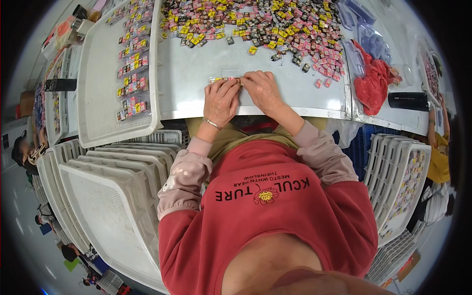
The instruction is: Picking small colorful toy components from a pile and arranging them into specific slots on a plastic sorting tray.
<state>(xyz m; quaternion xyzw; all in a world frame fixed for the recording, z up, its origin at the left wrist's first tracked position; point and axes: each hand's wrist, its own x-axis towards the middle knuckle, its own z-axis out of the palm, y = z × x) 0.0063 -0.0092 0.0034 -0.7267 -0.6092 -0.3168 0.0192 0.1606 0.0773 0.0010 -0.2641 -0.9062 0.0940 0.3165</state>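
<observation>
Both hands meet over a small clear plastic case [230,73] on the table in front of me. A row of small pink and yellow blocks [225,78] shows along it, partly under my fingers. My left hand [222,102], a bracelet at its wrist, curls its fingers over the case's near side and holds it. From the right, my right hand [264,92] has its thumb and forefinger pinched together at the row's right end. What lies between those fingertips is mostly hidden. Beyond my hands spreads a heap of small pink, yellow and black blocks [275,27].
To the left lies a white tray [101,81] with filled clear cases [132,84] in a column. Purple-grey plastic pieces [371,39], a red cloth [371,88] and a black cylinder [409,101] are at the right. White trays [101,196] stand stacked beside me.
</observation>
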